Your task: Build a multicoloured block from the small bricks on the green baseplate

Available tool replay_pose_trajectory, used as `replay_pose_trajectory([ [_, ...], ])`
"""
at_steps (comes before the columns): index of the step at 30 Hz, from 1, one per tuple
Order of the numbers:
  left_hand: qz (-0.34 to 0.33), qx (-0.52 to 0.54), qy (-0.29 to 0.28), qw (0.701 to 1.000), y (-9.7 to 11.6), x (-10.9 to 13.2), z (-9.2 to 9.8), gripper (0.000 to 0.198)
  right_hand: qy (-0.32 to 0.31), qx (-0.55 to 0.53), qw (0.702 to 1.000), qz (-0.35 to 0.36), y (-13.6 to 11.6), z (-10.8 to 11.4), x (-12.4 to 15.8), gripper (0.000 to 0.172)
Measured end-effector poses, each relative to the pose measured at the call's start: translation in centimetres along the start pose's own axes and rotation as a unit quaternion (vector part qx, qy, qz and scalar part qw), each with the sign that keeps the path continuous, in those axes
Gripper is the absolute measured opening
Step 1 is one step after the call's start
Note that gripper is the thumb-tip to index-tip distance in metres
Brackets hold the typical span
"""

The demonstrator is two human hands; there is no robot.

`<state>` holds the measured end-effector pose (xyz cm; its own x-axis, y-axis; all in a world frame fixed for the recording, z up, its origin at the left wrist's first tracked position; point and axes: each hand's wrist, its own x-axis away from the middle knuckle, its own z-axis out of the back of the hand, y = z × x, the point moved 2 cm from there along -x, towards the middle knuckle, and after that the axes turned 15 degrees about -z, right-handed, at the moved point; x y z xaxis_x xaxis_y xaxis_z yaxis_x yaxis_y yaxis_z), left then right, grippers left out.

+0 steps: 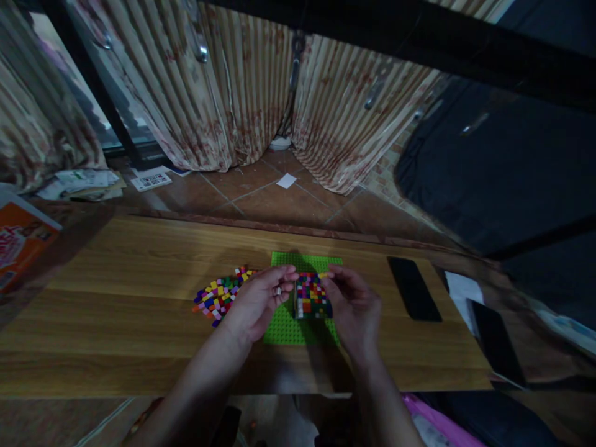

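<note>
1. Two bare hands reach over the near edge of the wooden table [116, 298]. The left hand [258, 301] has its thumb and fingers close together; I cannot tell if they hold anything.
2. The right hand [357, 309] has a small yellow brick [323, 274] in a narrow pinch, by the far right corner of the colorful block [311, 292].
3. That block sits on the green board [287, 335], between the hands. To work well here, I think, keep the yellow brick flat, match its sides to its neighbors and push softly.
4. On the left, a loose brick pile [216, 298] lies near the left hand. A low arm could bump it, so lift over.
5. On the right, brown wood shows between the board and the dark phone [414, 288], giving that hand room.
6. Just past the board is the table's far edge, then the tile floor [251, 202]. Bricks pushed too far could drop.
</note>
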<state>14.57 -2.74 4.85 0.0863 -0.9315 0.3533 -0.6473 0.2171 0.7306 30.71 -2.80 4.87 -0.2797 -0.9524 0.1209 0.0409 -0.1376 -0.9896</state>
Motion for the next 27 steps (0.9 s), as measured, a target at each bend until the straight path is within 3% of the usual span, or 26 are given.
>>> replay_pose_trajectory([
  [4, -0.006, -0.027, 0.009, 1.0, 0.3, 0.2, -0.2, 0.012, 0.067, 0.036, 0.997, -0.014, -0.1, 2.1, -1.6, 0.028],
  [7, -0.017, -0.036, 0.008, 0.999, 0.3, 0.2, -0.2, 0.015, 0.076, 0.06, 0.995, -0.038, 0.1, 2.9, -2.2, 0.028],
  [12, -0.03, -0.049, 0.001, 0.998, 0.0, 0.0, 0.0, 0.02, 0.04, 0.145, 0.988, -0.038, 1.0, 2.5, -2.2, 0.024],
  [17, -0.038, -0.05, -0.006, 0.998, 0.0, -0.1, 0.0, 0.023, 0.054, 0.2, 0.978, -0.022, 1.5, 2.0, -2.3, 0.02],
  [27, -0.044, -0.062, -0.001, 0.997, 0.3, 0.3, -0.2, 0.02, 0.053, 0.215, 0.975, 0.0, 0.7, 1.8, -2.0, 0.025],
])
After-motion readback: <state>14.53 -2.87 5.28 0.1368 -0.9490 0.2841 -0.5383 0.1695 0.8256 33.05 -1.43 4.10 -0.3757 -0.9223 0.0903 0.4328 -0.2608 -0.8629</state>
